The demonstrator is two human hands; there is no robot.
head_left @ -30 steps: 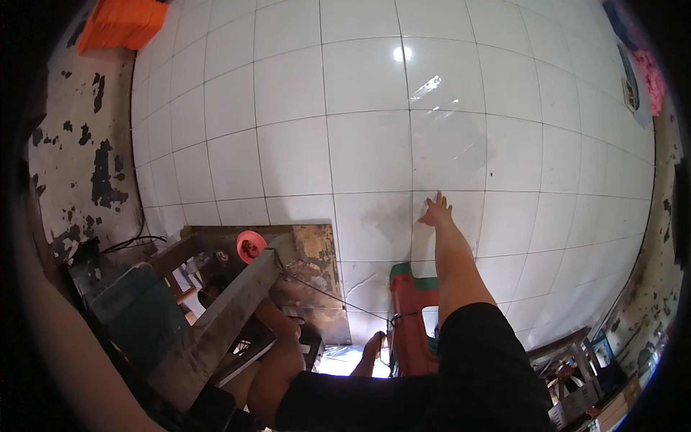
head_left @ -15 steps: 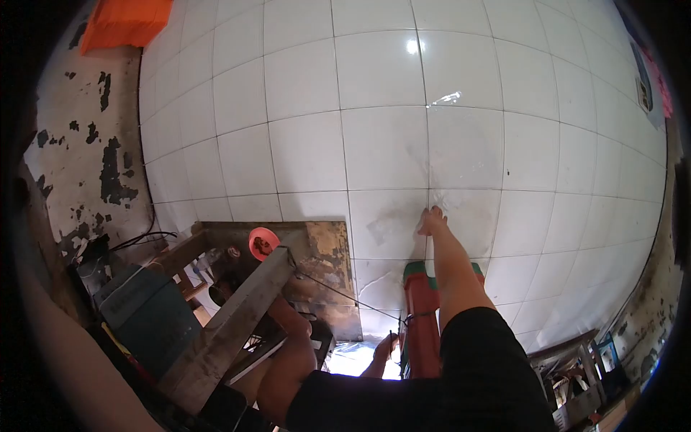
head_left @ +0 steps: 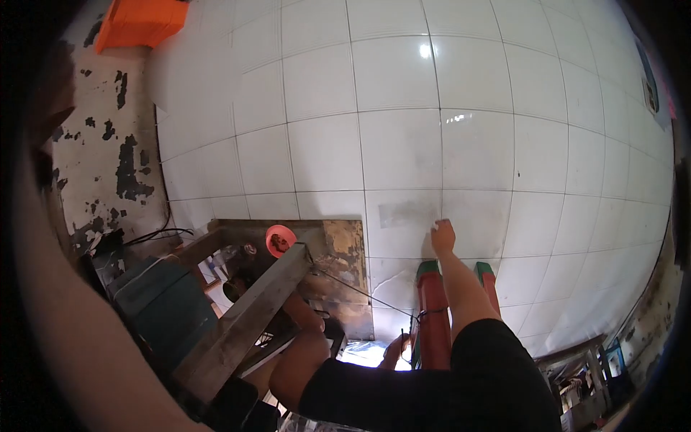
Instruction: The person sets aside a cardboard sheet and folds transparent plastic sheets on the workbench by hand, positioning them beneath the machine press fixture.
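- Fingers of the right hand (head_left: pixel 443 236) are curled in toward the palm, making a small closed shape; whether anything is pinched inside cannot be made out.
- Right arm (head_left: pixel 466 288) reaches out nearly straight from a black sleeve (head_left: pixel 497 349) at the lower right, slanting a little to the left as it goes away from the body.
- White tiles (head_left: pixel 475 155) spread beyond and around the right hand, which is seen against them near a grout line; touching or just above, the view does not settle it.
- Faint grey patch (head_left: pixel 407 214) on the tiles, just left of the right hand.
- Red stool (head_left: pixel 435 320) with green ends, under the reaching arm, showing on both sides of it.
- Left arm (head_left: pixel 79 317) runs blurred and large up the left edge, close to the lens; the left hand is not clear enough to tell whether it is open or closed.
- Pink bowl (head_left: pixel 272 248) with brown bits inside, near the upper end of a wooden beam (head_left: pixel 241 324), well apart from the right hand.
- Dark cord (head_left: pixel 360 291) stretching from the beam to the stool.
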